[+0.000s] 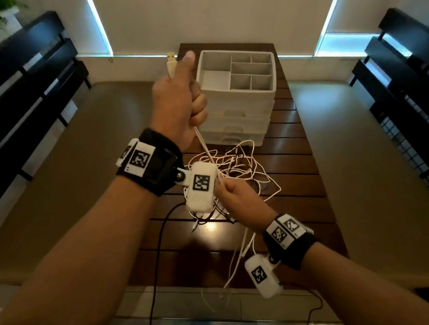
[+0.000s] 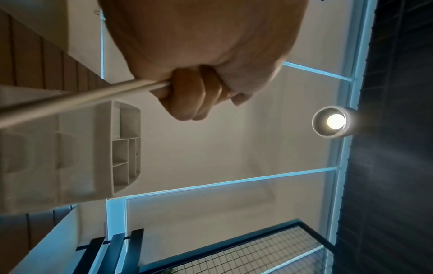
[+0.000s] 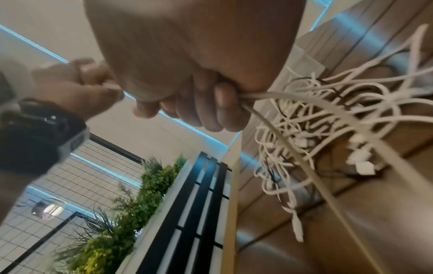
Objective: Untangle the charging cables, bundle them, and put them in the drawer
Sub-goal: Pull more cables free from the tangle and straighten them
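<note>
Above the table, left hand grips the white cable high; right hand pinches it below, the cable running nearly vertical between them, the tangle just beyond

No words, brand names or numbers can be read in any of the views. The only signs are black-and-white square code markers on the black wrist bands and on the white camera housings fixed to them, and these carry patterns, not letters. A tiny mark at the corner of one marker is too small to make out.
</note>
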A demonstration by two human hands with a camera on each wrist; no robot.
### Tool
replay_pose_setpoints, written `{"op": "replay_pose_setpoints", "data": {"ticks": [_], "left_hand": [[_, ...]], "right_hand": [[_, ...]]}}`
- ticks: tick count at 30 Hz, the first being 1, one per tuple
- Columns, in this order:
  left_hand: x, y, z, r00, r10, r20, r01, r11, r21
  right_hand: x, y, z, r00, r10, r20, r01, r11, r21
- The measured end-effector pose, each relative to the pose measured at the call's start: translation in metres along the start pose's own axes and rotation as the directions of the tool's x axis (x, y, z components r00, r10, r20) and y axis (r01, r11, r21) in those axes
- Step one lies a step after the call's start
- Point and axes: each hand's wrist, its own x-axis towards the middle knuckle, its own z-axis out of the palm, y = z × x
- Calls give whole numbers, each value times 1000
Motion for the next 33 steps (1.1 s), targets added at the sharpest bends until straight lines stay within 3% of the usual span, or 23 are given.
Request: {"op": "replay_pose_setpoints", "data": {"ticks": [2,7,12,15,17,19,22,24,27,33], "left_hand": [[1,-1,3,999,1,44,-2,1000,27],[4,-2,3,1000,-21,22,22,1000,-18],[16,29,-17,998,48,-43,-49,998,-28],[16,29,-25,997,57,-43,-58,998,-18],[16,25,-28,997,58,-50,-58,998,-12],[19,27,-33,995,69,-75,-70,997,-15],[24,41,-44,987,101,-127,-108,993,-51],[29,50,-53,982,117,-150,-129,989,-70],[35,53,-66,978,111,-178,-126,989,-74],[37,54,-81,965,117,-234,-136,988,-68]], "right_hand": [[-11,17,16,993,110,44,-108,994,-35],[-38,48,31,954,231,190,-201,966,-163],[-60,71,11,896,436,82,-441,896,50],[-66,69,7,864,461,202,-488,865,118],[-66,69,5,840,466,276,-489,872,14],[-61,69,1,855,459,242,-453,888,-84],[-55,67,-9,900,404,164,-397,915,-77],[-55,66,-17,901,407,152,-403,913,-59],[-55,62,-31,891,439,113,-428,897,-109],[-56,52,-91,871,484,82,-414,814,-407]]}}
